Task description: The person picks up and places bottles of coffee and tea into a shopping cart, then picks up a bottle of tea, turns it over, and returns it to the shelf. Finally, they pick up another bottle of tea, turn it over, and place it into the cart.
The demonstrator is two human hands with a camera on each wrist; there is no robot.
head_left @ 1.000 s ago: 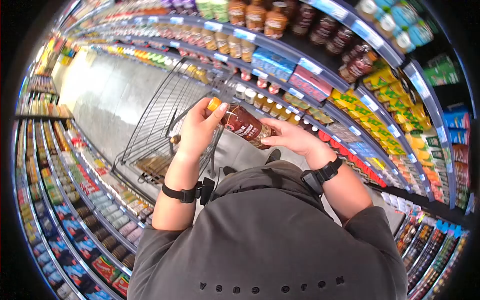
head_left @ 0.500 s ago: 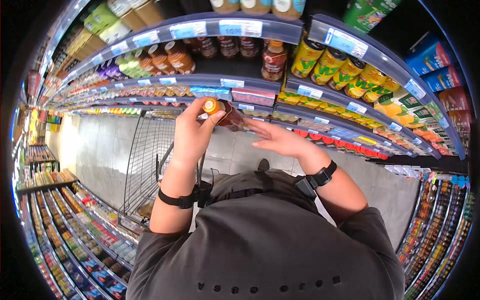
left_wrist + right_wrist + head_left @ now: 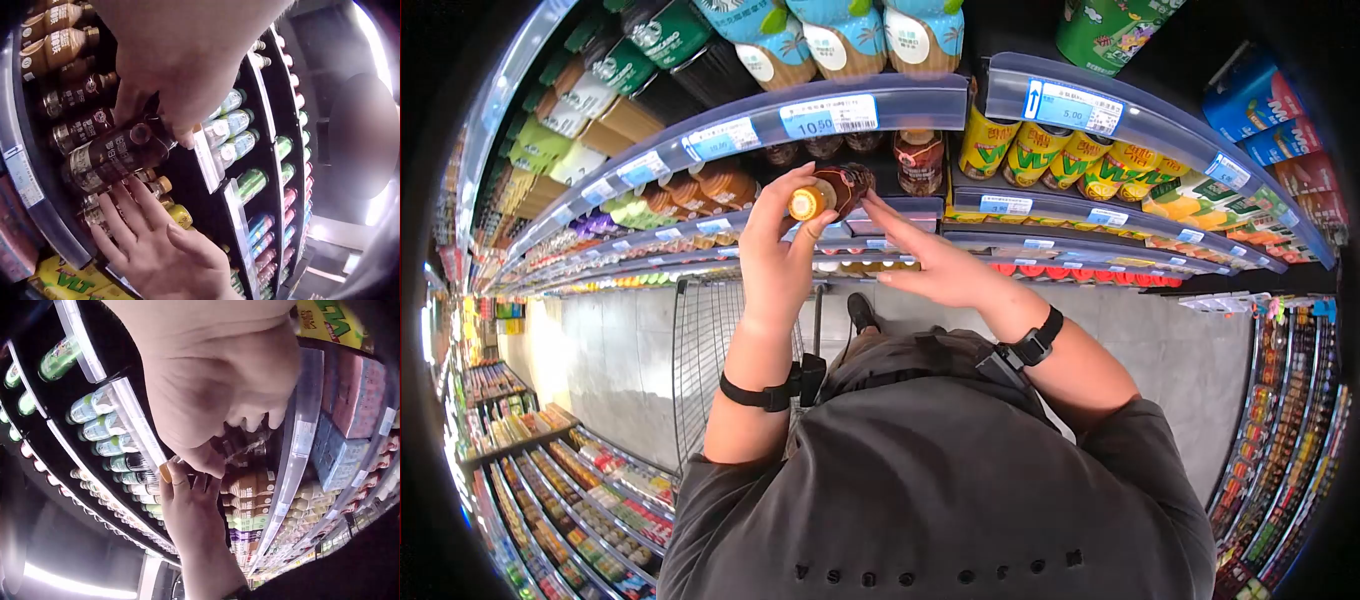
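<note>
My left hand (image 3: 775, 255) grips a dark brown drink bottle (image 3: 852, 188) near its neck, the orange cap (image 3: 807, 204) pointing back at me. In the left wrist view the bottle (image 3: 112, 156) lies tilted in front of a shelf row of similar dark bottles (image 3: 75, 131), its printed label showing. My right hand (image 3: 950, 265) has its fingers extended, fingertips right at the bottle's lower side. Seen from the left wrist, the right hand (image 3: 169, 256) is palm up below the bottle. In the right wrist view my right hand (image 3: 219, 381) hides most of the bottle.
A shelf edge with price labels (image 3: 830, 116) runs just above the bottle. Another dark bottle (image 3: 919, 165) stands right of it, beside yellow cans (image 3: 1040, 155). Coconut-drink bottles (image 3: 840, 40) fill the shelf above. A wire shopping cart (image 3: 705, 360) stands to the left on the tiled floor.
The bottle has moved from in front of my body up to the shelf, its cap turning towards me. My right hand has released the bottle's lower end, fingers straightening. The shelf appears closer.
</note>
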